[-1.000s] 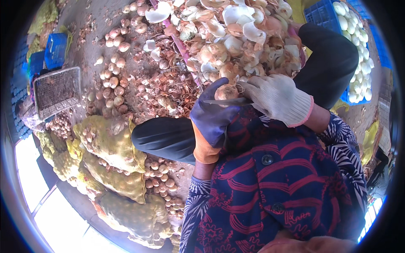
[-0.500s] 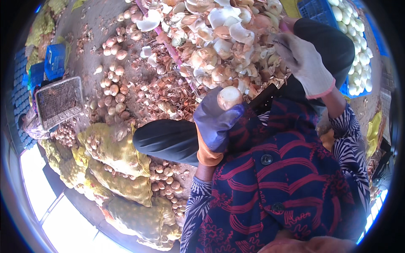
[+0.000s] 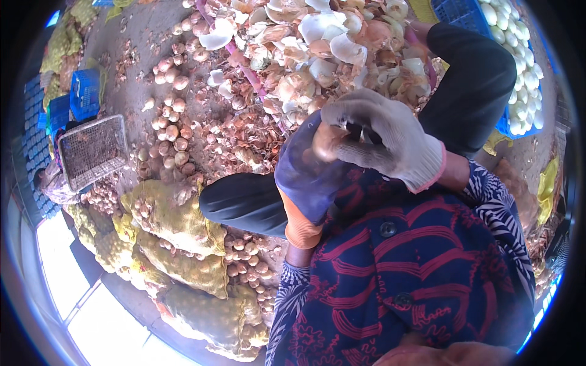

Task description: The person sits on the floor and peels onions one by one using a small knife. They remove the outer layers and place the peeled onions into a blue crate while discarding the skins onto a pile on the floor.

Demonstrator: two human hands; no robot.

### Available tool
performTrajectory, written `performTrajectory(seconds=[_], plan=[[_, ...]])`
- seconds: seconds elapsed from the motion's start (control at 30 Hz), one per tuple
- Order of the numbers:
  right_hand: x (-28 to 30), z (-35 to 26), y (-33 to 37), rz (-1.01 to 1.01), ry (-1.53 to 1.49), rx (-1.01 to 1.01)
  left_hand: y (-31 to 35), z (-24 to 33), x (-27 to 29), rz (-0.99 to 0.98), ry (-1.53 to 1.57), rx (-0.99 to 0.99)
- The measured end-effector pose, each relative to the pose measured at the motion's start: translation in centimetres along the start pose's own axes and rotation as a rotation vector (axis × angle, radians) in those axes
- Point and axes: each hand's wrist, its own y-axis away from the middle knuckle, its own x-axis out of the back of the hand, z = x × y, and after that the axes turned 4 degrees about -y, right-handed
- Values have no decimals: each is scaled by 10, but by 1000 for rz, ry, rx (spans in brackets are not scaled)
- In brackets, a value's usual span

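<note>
My left hand (image 3: 302, 174), in a purple-blue glove with an orange cuff, is wrapped round an onion (image 3: 325, 144) above my lap. Over the same onion, from the right, comes my right hand (image 3: 394, 134) in a whitish glove with a pink-edged cuff. Its thumb and fingers are curled and meet the onion, which they partly cover. A dark gap shows between them; I cannot make out whether a small tool is in it. Just beyond both hands rises a heap of onion peels (image 3: 299, 79), pale and brown.
Unpeeled onions (image 3: 171, 131) lie in a loose row on the floor to the left. Filled yellow net sacks (image 3: 177, 213) stand nearer on that side, below a grey crate (image 3: 91, 152). At the upper right, a blue crate (image 3: 461, 17) adjoins peeled white onions (image 3: 519, 73).
My right hand has come from the peel heap down and left onto the onion in my left hand. The onion's pale cut top, visible before, is now covered by the right hand.
</note>
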Motion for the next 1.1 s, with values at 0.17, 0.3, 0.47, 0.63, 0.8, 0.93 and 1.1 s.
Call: performTrajectory(seconds=[0.17, 0.3, 0.47, 0.63, 0.8, 0.93, 1.1], plan=[[26, -11, 8, -289, 341, -10, 4, 0, 3, -22, 221, 74], [19, 0, 15, -400, 523, 2, 8, -9, 0, -51, 151, 68], [1, 3, 23, -348, 853, 27, 4, -24, -10, -36, -129, -133], [-2, 9, 14, -328, 905, 79, 4, -12, -22, 67, 71, 24], [-1, -2, 3, -350, 904, -21, 4, -17, -28, 65, 340, 107], [27, 13, -10, -455, 873, -66, 1, -17, -25, -62, 749, 244], [45, 32, 6, -366, 933, 46, -2, -31, -36, -88, 245, -63]])
